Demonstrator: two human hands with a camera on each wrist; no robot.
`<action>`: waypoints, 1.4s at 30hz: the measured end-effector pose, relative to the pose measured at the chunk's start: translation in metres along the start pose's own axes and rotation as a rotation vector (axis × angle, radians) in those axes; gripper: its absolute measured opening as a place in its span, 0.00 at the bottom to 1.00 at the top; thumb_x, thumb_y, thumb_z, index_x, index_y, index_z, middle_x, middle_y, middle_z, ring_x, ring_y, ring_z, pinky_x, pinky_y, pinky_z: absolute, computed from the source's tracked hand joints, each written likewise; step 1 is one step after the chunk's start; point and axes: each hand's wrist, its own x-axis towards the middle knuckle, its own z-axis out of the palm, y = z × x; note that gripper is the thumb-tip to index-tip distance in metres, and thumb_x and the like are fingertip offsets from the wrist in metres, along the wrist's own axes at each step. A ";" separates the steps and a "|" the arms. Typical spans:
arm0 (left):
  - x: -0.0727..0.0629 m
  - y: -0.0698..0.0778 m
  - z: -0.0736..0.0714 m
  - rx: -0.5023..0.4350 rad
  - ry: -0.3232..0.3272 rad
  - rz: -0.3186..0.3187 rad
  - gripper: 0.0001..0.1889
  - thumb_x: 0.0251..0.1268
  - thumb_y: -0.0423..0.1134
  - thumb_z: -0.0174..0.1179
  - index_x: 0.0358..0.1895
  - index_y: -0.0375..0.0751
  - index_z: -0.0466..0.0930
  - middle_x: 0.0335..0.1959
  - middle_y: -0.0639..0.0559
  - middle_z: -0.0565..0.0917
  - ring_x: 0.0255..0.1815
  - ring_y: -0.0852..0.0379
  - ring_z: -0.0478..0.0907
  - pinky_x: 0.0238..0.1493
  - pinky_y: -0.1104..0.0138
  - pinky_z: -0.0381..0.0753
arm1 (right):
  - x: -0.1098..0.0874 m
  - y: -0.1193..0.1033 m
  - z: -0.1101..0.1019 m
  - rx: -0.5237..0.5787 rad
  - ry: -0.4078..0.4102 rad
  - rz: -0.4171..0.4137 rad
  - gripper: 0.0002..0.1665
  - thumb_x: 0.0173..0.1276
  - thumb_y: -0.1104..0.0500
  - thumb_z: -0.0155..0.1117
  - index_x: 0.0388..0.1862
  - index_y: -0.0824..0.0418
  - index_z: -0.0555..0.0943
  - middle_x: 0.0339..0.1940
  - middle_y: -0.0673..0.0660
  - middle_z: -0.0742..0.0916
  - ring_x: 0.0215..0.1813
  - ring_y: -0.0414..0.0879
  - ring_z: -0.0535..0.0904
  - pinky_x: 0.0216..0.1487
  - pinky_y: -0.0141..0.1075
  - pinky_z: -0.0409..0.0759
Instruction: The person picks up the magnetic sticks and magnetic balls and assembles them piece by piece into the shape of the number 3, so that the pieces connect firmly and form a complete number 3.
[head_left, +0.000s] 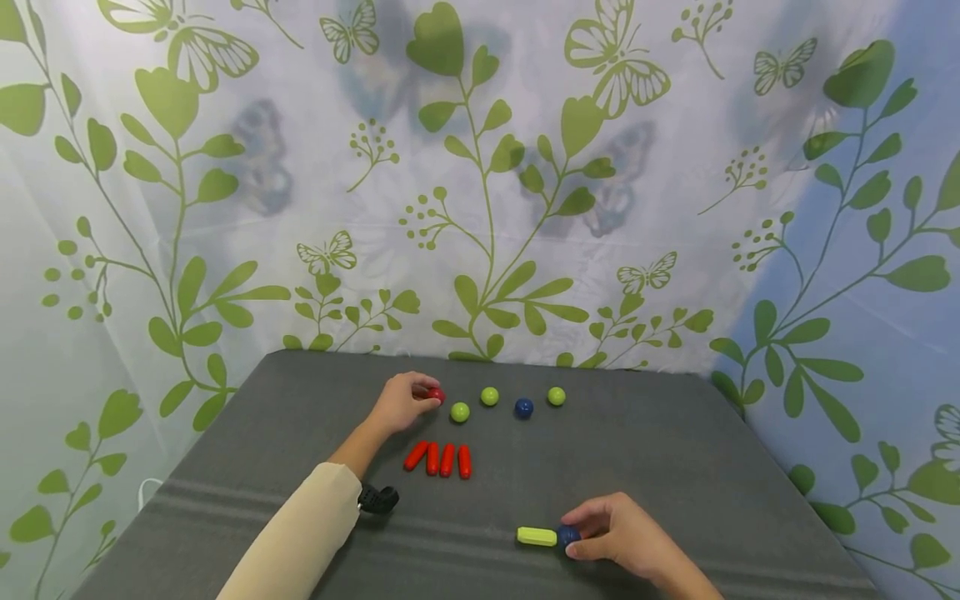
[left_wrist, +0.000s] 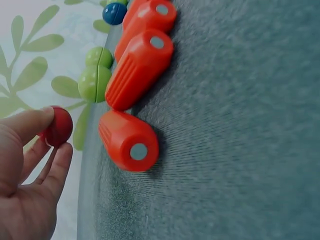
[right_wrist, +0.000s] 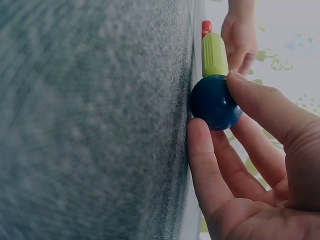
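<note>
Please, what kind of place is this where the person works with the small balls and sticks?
Probably a small staged tabletop corner, not a lived-in room: a gray cloth-covered table is closed in by a curtain printed with leaves and butterflies. Only toy pieces lie on it, such as the red sticks.

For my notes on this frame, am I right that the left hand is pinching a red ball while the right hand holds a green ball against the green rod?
Not quite: the ball in the right hand is dark blue, as the right wrist view shows. It does sit against the green rod, and the left hand does pinch a red ball.
</note>
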 end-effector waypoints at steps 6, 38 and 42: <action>-0.012 0.006 0.000 -0.112 -0.040 0.008 0.14 0.63 0.37 0.73 0.51 0.45 0.87 0.46 0.49 0.89 0.48 0.53 0.86 0.45 0.60 0.86 | 0.001 0.002 0.000 0.013 -0.008 0.003 0.22 0.56 0.58 0.82 0.49 0.65 0.88 0.40 0.57 0.91 0.40 0.47 0.85 0.35 0.34 0.82; -0.100 0.053 0.034 -0.317 -0.428 0.106 0.14 0.62 0.31 0.71 0.51 0.37 0.85 0.48 0.46 0.86 0.46 0.53 0.84 0.48 0.70 0.85 | 0.006 -0.001 0.000 0.010 -0.020 -0.044 0.23 0.58 0.57 0.81 0.50 0.66 0.88 0.41 0.61 0.91 0.40 0.44 0.87 0.36 0.32 0.83; -0.106 0.058 0.040 -0.320 -0.466 0.065 0.14 0.62 0.31 0.72 0.50 0.39 0.86 0.44 0.48 0.87 0.43 0.54 0.85 0.47 0.69 0.86 | 0.007 -0.001 -0.001 0.010 -0.022 -0.043 0.22 0.58 0.57 0.81 0.50 0.66 0.88 0.41 0.61 0.91 0.40 0.45 0.87 0.36 0.32 0.83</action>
